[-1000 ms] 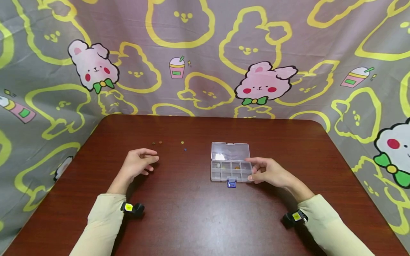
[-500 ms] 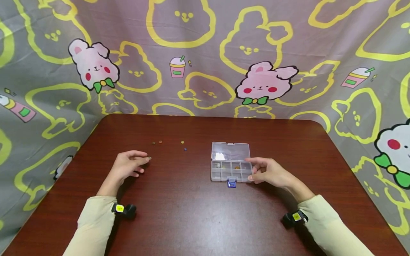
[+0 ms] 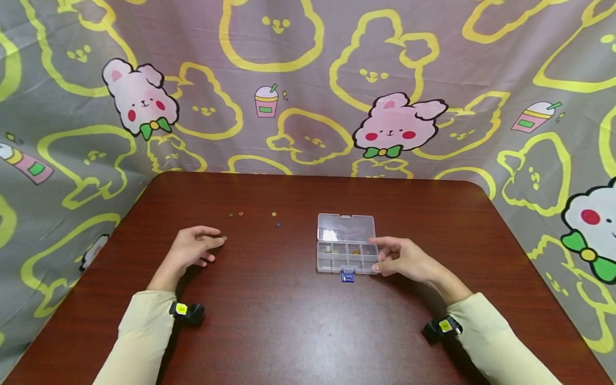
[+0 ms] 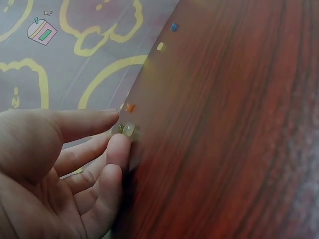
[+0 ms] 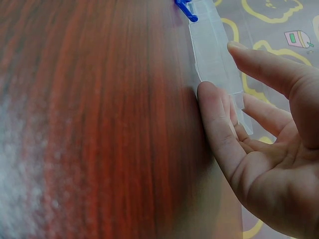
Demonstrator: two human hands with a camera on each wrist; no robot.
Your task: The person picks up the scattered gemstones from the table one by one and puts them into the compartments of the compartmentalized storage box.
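Observation:
My left hand [image 3: 192,247] hovers low over the left part of the table. Thumb and index fingertips stand apart around a small pale bead [image 4: 128,130]; whether they touch it I cannot tell. A green bead [image 3: 230,215] and an orange-red bead [image 3: 241,213] lie just beyond. Farther right are a yellow bead [image 3: 274,214] and a blue bead [image 3: 278,225]. With thumb and fingers across its right end, my right hand [image 3: 406,261] holds a clear plastic compartment box [image 3: 332,263]. Its lid [image 3: 353,227] is folded back, and several small pieces sit inside.
Everything rests on a dark red-brown wooden table [image 3: 289,321]. The box's blue latch [image 3: 348,276] hangs at its front edge. A grey curtain [image 3: 308,53] with yellow outlines and rabbit faces rises behind and beside the table.
Between one second and half a second ago my left hand moved left, uncovering the pale bead at its fingertips. Since then it has barely moved. The right hand and box stay put.

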